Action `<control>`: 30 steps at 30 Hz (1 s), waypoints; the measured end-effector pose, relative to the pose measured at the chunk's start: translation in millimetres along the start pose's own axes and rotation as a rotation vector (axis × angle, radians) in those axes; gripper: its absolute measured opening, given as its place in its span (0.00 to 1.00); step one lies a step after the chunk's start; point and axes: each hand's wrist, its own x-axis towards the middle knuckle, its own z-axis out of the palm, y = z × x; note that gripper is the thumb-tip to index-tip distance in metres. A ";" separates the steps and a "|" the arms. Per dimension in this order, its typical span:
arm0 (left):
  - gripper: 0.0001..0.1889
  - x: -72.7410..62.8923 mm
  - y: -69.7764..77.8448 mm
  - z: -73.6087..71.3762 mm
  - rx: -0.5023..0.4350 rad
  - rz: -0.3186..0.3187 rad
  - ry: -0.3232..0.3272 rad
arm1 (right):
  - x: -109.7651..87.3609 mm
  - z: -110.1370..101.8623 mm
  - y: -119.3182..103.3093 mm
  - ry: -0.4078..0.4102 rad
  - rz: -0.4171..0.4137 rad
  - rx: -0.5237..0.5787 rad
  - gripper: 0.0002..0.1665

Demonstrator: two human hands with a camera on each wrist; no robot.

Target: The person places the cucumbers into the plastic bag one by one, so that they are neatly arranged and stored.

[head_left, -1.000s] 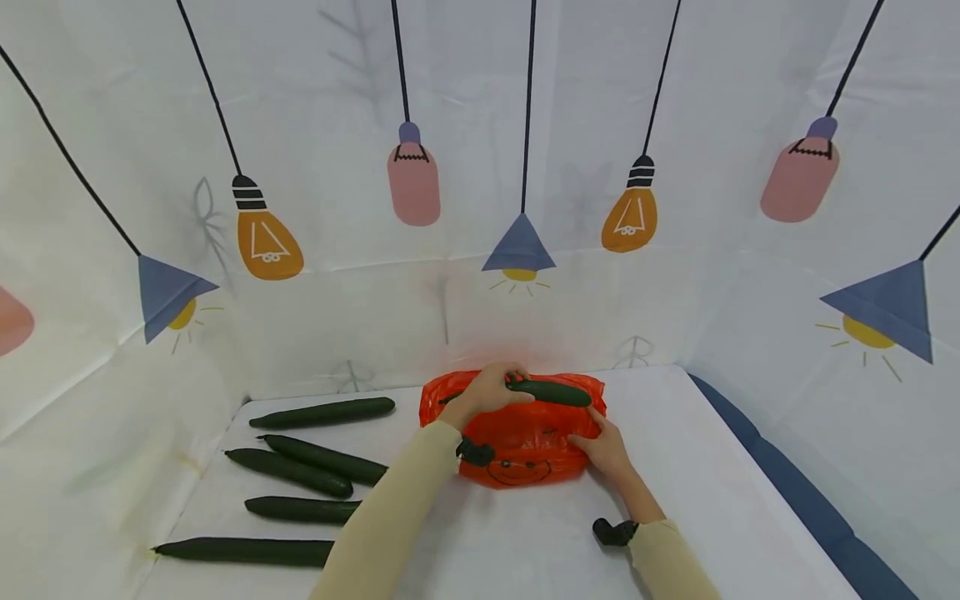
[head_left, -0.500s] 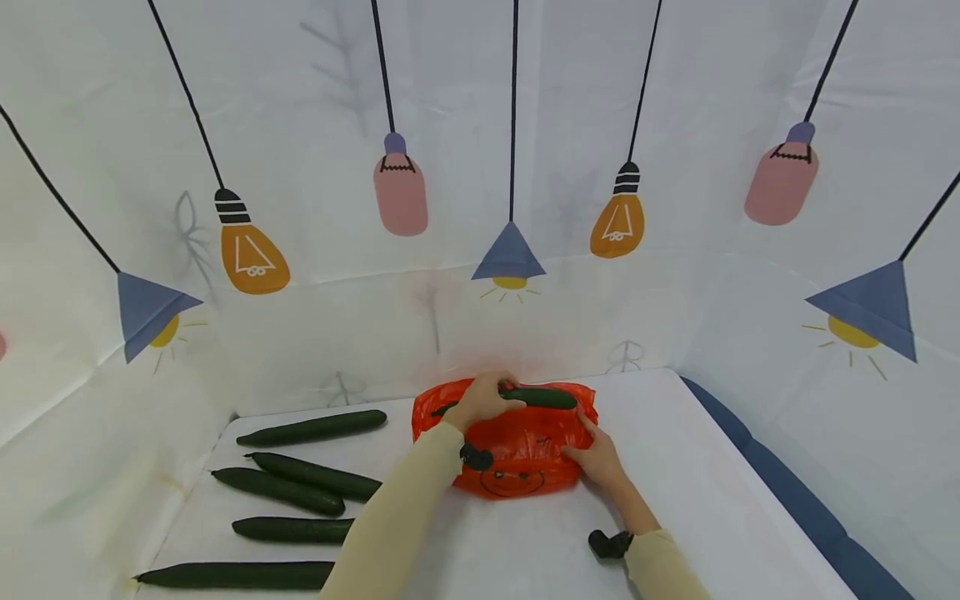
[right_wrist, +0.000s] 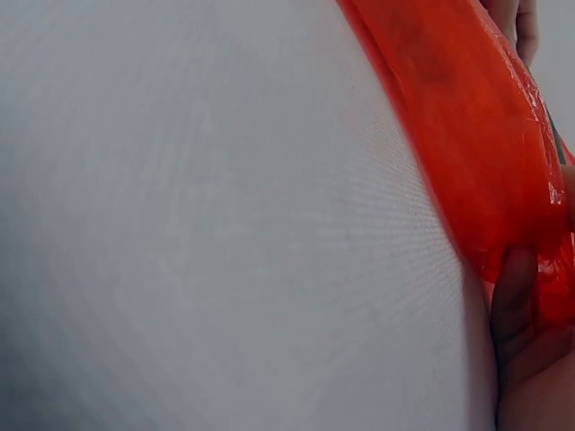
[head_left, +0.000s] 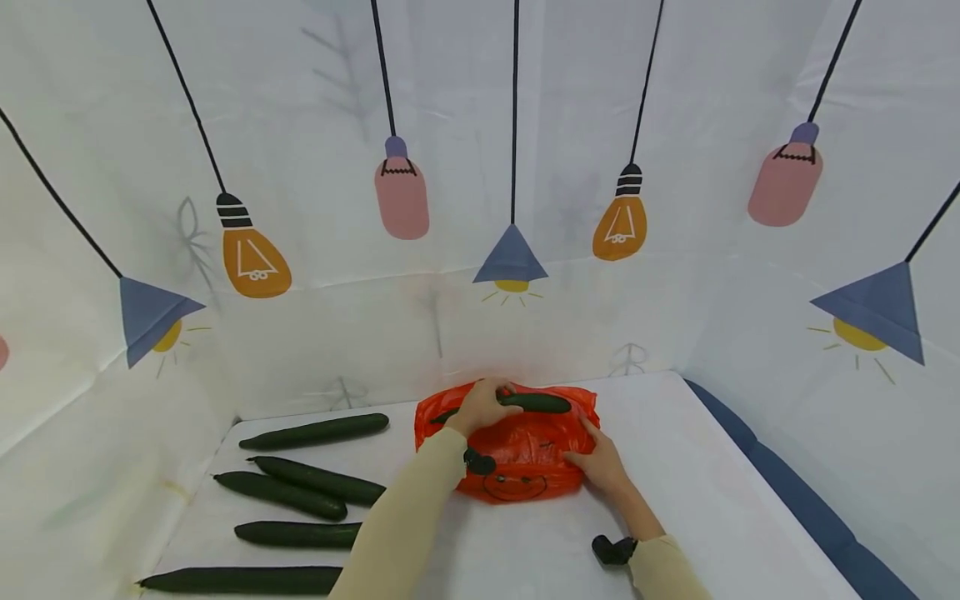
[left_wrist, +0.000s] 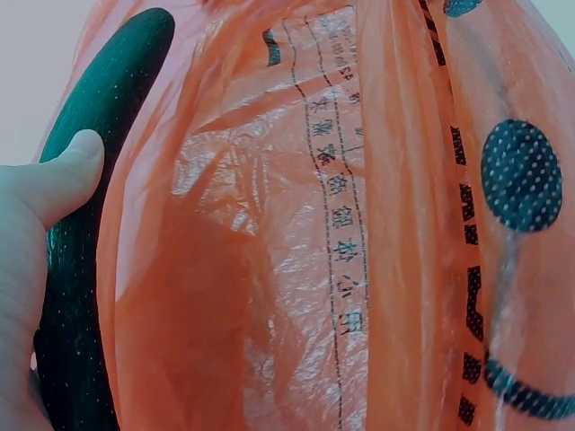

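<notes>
My left hand [head_left: 480,407] grips a long dark green cucumber [head_left: 543,403] across the upper part of a red plastic bag [head_left: 525,446]. The thumb lies along the cucumber [left_wrist: 76,278] in the left wrist view, beside the printed front of the bag [left_wrist: 225,296]. Red plastic shows both behind and in front of the cucumber. At the bag's right side my right hand [head_left: 606,468] holds the plastic, thumb on the front and fingers at the edge. The right wrist view shows that thumb [right_wrist: 514,292] against the bag [right_wrist: 467,135].
Several more cucumbers lie on the white table at the left, among them one at the back [head_left: 315,431] and one near the front [head_left: 240,580]. A white wall sheet with printed lamps [head_left: 512,254] stands behind. Blue padding [head_left: 780,483] runs along the right edge.
The cucumber in my left hand has shifted slightly left and lower against the bag. My right hand keeps its place at the bag's side. The head view has tilted a little.
</notes>
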 end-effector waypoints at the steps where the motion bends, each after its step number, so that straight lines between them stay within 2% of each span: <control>1: 0.17 0.7 0.2 0.7 0.004 -0.008 0.000 | 0.7 -0.3 0.2 -0.003 -0.002 0.002 0.51; 5: 0.18 1.9 1.8 4.0 0.014 -0.014 -0.008 | 1.2 -0.6 0.9 -0.003 0.007 0.007 0.52; 11: 0.16 3.6 -3.2 11.7 0.035 0.007 -0.010 | 0.0 0.1 2.1 -0.003 0.002 0.004 0.51; 18: 0.17 4.8 -5.9 10.3 0.035 0.012 -0.022 | -0.6 2.8 0.9 -0.003 0.008 0.013 0.51; 30: 0.17 2.3 -8.6 12.1 0.024 0.020 -0.013 | 3.6 3.3 4.7 0.021 -0.015 -0.037 0.52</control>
